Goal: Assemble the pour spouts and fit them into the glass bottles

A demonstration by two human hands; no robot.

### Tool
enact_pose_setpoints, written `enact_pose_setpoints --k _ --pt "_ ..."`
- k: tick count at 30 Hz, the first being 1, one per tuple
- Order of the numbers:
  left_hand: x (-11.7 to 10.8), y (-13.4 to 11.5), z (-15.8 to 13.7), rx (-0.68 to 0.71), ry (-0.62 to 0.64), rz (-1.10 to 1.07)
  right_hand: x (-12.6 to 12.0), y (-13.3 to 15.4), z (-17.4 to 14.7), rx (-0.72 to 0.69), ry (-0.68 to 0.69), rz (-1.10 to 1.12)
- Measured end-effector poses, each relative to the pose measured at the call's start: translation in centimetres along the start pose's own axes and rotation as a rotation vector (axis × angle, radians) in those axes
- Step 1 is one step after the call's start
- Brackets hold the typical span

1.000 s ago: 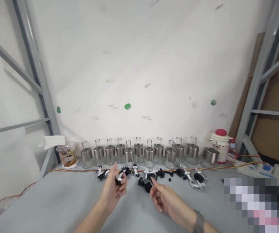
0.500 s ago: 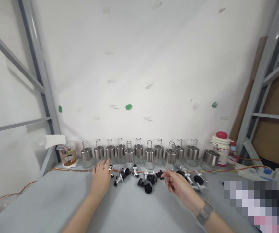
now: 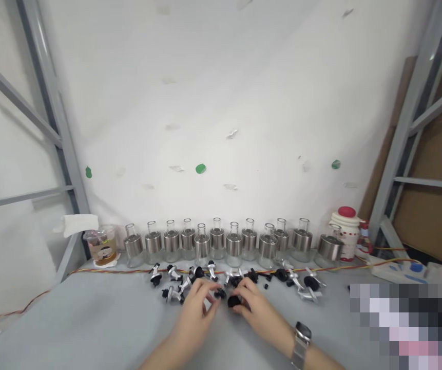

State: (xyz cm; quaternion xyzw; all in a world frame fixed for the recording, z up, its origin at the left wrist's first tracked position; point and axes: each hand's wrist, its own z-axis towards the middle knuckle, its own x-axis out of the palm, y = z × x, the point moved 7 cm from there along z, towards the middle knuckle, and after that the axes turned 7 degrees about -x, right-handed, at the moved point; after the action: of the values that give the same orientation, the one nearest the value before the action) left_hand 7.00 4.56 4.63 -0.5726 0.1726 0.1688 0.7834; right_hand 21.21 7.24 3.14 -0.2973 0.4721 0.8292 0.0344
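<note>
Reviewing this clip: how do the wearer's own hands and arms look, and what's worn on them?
Both the left hand and right hand are ungloved; no sleeves show. The right wrist wears a watch with a dark face and a silver-grey band. None shows on the left.

Metal-banded glass bottles (image 3: pixel 234 245) lined before white wall (image 3: pixel 221 103), silver-and-black fittings (image 3: pixel 173 294) scattered in front, round red-topped cream jar (image 3: pixel 350 237) seemingly set behind rightmost bottle (image 3: pixel 330 248).

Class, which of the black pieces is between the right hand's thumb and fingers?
The rounded black piece, the only one pinched by the right hand; the black piece to its left is at the left hand.
</note>
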Motion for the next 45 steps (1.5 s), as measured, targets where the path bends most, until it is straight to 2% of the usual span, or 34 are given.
enact_pose_setpoints --k 4,6,8,10,12,13,14,16,18,20,23,27,30,33,36,38,41,45 --pt "2.1 0.6 -0.6 -0.055 0.151 -0.185 0.1 -0.6 -0.1 0.080 -0.097 0.236" --pt "2.6 1.0 -0.7 -0.099 0.194 -0.260 1.0 -0.6 -0.1 0.126 -0.092 0.386" --pt "2.8 1.3 -0.6 -0.125 0.192 -0.290 1.7 0.0 0.0 0.143 -0.029 0.479" --pt "2.6 1.8 -0.4 -0.142 0.153 -0.291 1.2 0.7 0.2 0.131 0.015 0.447" --pt "2.2 2.4 -0.1 -0.160 0.098 -0.277 -1.0 0.9 0.2 0.116 -0.022 0.242" --pt "2.0 2.7 -0.1 -0.169 0.068 -0.266 -2.9 0.8 0.1 0.119 -0.078 0.063" --pt "1.7 2.9 0.0 -0.174 0.039 -0.255 -5.0 0.8 -0.2 0.125 -0.154 -0.172" --pt "1.4 3.0 0.1 -0.174 -0.002 -0.253 -8.9 0.4 -1.0 0.186 -0.222 -0.713" --pt "1.2 3.0 0.2 -0.179 -0.021 -0.291 -11.5 -0.5 -1.9 0.300 -0.211 -1.093" --pt "1.2 3.0 0.2 -0.197 -0.023 -0.358 -12.5 -2.0 -2.6 0.392 -0.110 -1.210" --pt "1.2 2.9 0.3 -0.236 -0.041 -0.464 -12.0 -3.7 -3.0 0.443 0.021 -1.155" --pt "1.0 2.8 0.3 -0.277 -0.050 -0.571 -10.8 -3.0 -2.1 0.396 0.030 -1.123" --pt "1.0 2.3 0.4 -0.229 -0.010 -0.518 -9.9 -0.5 -0.9 0.254 -0.087 -0.948" --pt "0.9 2.3 0.4 -0.199 0.002 -0.424 -8.1 1.4 -0.1 0.125 -0.186 -0.348" --pt "1.2 2.3 0.3 -0.166 0.029 -0.380 -4.9 1.8 0.2 0.134 -0.131 0.264" --pt "1.4 2.4 0.2 -0.146 0.051 -0.379 -3.1 1.7 0.2 0.172 -0.100 0.522" --pt "1.7 2.5 0.1 -0.139 0.085 -0.422 -1.2 1.5 0.0 0.225 -0.085 0.746" --pt "1.5 2.2 0.0 -0.135 0.066 -0.401 -0.9 1.8 -0.2 0.237 -0.153 0.772"
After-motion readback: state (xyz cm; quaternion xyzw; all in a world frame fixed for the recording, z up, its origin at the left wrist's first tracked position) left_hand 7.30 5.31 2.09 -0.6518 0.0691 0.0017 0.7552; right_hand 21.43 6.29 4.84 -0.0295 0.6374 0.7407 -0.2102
